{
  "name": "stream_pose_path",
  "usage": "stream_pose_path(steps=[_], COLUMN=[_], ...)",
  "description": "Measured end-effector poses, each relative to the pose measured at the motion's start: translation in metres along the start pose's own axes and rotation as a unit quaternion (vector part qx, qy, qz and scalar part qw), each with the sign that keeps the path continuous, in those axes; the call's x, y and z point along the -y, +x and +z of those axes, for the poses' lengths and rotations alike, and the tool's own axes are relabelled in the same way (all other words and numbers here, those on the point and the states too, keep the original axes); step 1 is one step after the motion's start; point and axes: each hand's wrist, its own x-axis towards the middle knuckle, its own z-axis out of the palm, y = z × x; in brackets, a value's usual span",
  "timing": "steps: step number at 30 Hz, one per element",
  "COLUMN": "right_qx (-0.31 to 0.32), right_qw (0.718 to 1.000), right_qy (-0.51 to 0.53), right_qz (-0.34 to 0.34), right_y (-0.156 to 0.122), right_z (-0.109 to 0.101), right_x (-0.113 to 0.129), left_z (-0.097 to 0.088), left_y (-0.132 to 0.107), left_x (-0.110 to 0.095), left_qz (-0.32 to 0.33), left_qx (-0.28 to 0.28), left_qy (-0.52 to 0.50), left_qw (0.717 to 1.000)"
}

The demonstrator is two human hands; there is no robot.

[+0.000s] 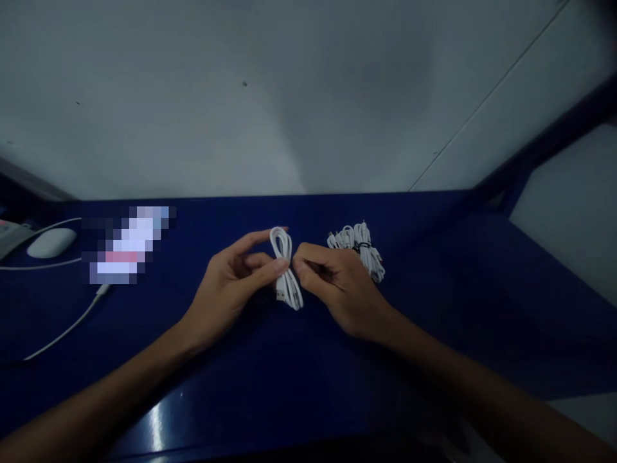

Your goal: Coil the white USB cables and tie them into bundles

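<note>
My left hand [236, 276] pinches a folded white cable [285, 270] between thumb and fingers, holding it upright just above the dark blue table [289, 373]. My right hand [332, 283] is closed beside it, its fingertips touching the cable's middle. Behind my right hand, a bundle of white cables [359, 247] tied with a dark band lies on the table.
A white mouse [52, 242] sits at the far left with a thin white cord [72, 321] running toward the front edge. A blurred patch lies beside the mouse. A pale wall rises behind the table, and a blue frame bar stands at the right.
</note>
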Motion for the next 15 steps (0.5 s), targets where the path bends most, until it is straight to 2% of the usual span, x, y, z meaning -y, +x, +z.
stream_pose_path(steps=[2,4,5,7,9,13,15], right_qx=[-0.002,-0.005,-0.008,-0.009,-0.005,0.015,0.029], right_qw=[1.000,0.998,0.997,0.990,0.982,0.967,0.958], right_qy=[0.024,0.057,0.077,0.129,0.176,0.225,0.245], right_qz=[0.009,0.023,0.030,0.050,0.072,0.119,0.145], right_y=[0.0001,0.0006,0.0010,0.0020,0.0030,0.0046,0.0049], right_z=[0.0000,0.0000,0.0001,0.0003,0.0006,0.0005,0.0001], right_x=[-0.0001,-0.0007,-0.0014,-0.0034,-0.0055,-0.0081,-0.0081], left_z=[-0.0010,-0.0027,-0.0036,-0.0048,-0.0053,-0.0052,-0.0061], left_y=[-0.0027,-0.0063,-0.0078,-0.0088,-0.0073,-0.0029,-0.0024], left_x=[0.0006,0.0027,0.0040,0.0062,0.0067,0.0018,-0.0011], left_qz=[0.039,0.135,0.195,0.308,0.387,0.468,0.480], left_qx=[-0.009,-0.039,-0.057,-0.086,-0.100,-0.103,-0.101], left_qy=[0.050,0.161,0.226,0.336,0.396,0.445,0.461], left_qw=[0.998,0.977,0.953,0.886,0.827,0.756,0.739])
